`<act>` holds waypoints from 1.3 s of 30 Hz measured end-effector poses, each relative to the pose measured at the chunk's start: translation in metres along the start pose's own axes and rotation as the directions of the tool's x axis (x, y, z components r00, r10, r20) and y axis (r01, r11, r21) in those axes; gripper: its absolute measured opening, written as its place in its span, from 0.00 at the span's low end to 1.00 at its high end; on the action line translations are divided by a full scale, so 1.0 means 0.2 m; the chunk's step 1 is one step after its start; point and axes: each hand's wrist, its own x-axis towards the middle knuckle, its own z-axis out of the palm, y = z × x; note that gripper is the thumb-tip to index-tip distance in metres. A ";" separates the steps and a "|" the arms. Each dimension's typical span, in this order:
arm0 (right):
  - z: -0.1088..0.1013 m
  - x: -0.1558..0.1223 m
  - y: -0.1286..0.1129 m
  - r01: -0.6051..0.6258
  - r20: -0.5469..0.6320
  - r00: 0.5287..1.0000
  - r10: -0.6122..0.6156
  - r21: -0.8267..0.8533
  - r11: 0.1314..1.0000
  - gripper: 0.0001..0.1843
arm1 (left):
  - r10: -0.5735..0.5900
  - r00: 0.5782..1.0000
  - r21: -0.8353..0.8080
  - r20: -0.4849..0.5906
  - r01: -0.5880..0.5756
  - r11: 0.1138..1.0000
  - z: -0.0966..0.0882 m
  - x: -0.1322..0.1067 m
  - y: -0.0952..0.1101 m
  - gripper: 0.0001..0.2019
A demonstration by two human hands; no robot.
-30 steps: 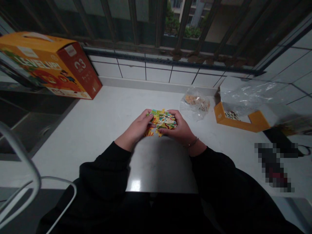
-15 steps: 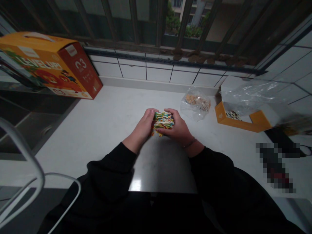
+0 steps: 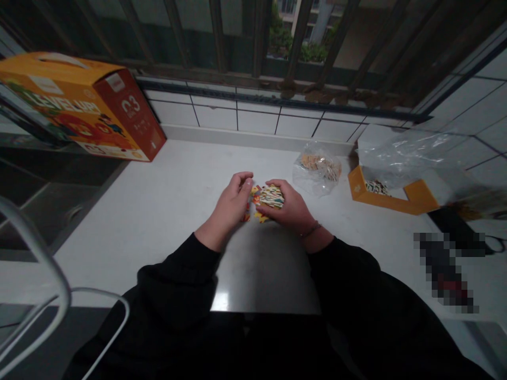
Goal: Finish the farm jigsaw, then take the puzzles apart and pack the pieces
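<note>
A stack of jigsaw puzzle pieces (image 3: 272,196) with white edges sits in the grip of my right hand (image 3: 292,208), thumb at the near side and fingers at the far side. Just left of it, my left hand (image 3: 231,203) is loosely curled, its thumb a little apart from the index finger. No piece shows between them, though the palm side is hidden. Red and yellow puzzle pieces (image 3: 255,195) show between the hands. A yellow piece (image 3: 260,217) is visible below the stack, partly covered by my right hand.
A clear plastic bag of pieces (image 3: 319,168) lies beyond my right hand. Further right stands an opened orange box (image 3: 366,198) with more pieces and plastic wrap. A large orange carton (image 3: 119,116) is at the back left. A white cable (image 3: 59,285) crosses the lower left.
My left hand has come off the stack and moved slightly left. The stack has tilted within my right hand, and red and yellow pieces now show between the hands.
</note>
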 end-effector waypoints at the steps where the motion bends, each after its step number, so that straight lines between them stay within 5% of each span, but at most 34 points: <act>1: -0.02 0.00 0.00 -0.048 -0.072 0.996 0.048 0.011 0.999 0.38 | 0.023 1.000 0.134 -0.010 -0.022 0.991 -0.05 0.00 0.01 0.20; 4: -0.06 0.01 0.01 -0.189 -0.210 0.957 0.201 0.075 0.979 0.38 | 0.080 0.977 0.481 0.200 -0.169 0.860 -0.20 -0.01 0.00 0.23; 8: -0.05 0.02 0.05 -0.280 -0.198 0.932 0.302 0.132 0.951 0.38 | 0.010 0.928 0.639 0.371 -0.263 0.723 -0.29 -0.03 -0.05 0.25; 17: -0.03 0.01 0.07 -0.280 -0.091 0.951 0.295 0.153 0.948 0.40 | -0.045 0.961 0.452 0.274 -0.087 0.888 -0.26 -0.04 -0.05 0.21; 22: -0.03 0.01 0.07 -0.263 -0.087 0.958 0.275 0.122 0.957 0.40 | -0.052 0.991 0.099 0.126 0.040 0.994 -0.19 -0.02 -0.07 0.17; 27: -0.02 0.01 0.07 -0.257 -0.069 0.961 0.269 0.147 0.955 0.40 | -0.132 0.991 -0.125 -0.012 0.130 0.984 -0.08 0.08 -0.15 0.17; 31: -0.02 0.01 0.08 -0.257 -0.079 0.960 0.269 0.139 0.956 0.40 | -0.052 0.998 0.190 -0.032 0.057 0.980 0.00 0.14 -0.17 0.14; 34: -0.03 0.01 0.08 -0.252 -0.059 0.963 0.262 0.137 0.958 0.40 | 0.076 0.997 0.482 0.034 -0.082 0.872 0.04 0.15 -0.16 0.13; 39: -0.04 0.00 0.07 -0.224 0.039 0.975 0.221 0.119 0.967 0.41 | 0.033 0.999 0.577 0.034 -0.047 0.815 0.06 0.14 -0.12 0.14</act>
